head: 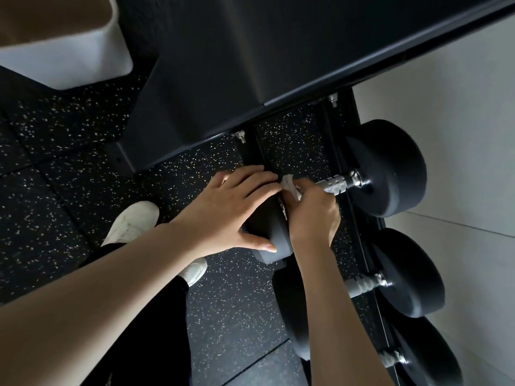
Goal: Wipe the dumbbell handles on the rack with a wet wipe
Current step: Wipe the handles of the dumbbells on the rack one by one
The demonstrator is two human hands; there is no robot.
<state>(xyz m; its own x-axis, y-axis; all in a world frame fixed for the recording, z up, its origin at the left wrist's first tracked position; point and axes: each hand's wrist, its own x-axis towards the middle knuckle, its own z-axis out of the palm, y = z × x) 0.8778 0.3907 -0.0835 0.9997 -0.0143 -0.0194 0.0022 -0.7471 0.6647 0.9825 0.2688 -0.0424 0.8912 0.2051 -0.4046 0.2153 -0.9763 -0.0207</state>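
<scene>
A black dumbbell lies across the rack [338, 129], its knurled steel handle [335, 185] running to its far head [390, 168]. My right hand [315, 215] grips a white wet wipe [289, 183] wrapped round the near part of that handle. My left hand [237, 210] rests flat on the dumbbell's near head [271, 232], fingers straight and thumb along its lower edge. Two more dumbbells [407, 277] [429, 355] lie further down the rack, with part of each handle showing.
A dark equipment housing [223, 79] stands just beyond the rack. The floor [69, 162] is black speckled rubber. My white shoes [133, 221] stand left of the rack. A pale wall [459, 121] runs behind the dumbbells. A white and tan object [64, 43] sits at top left.
</scene>
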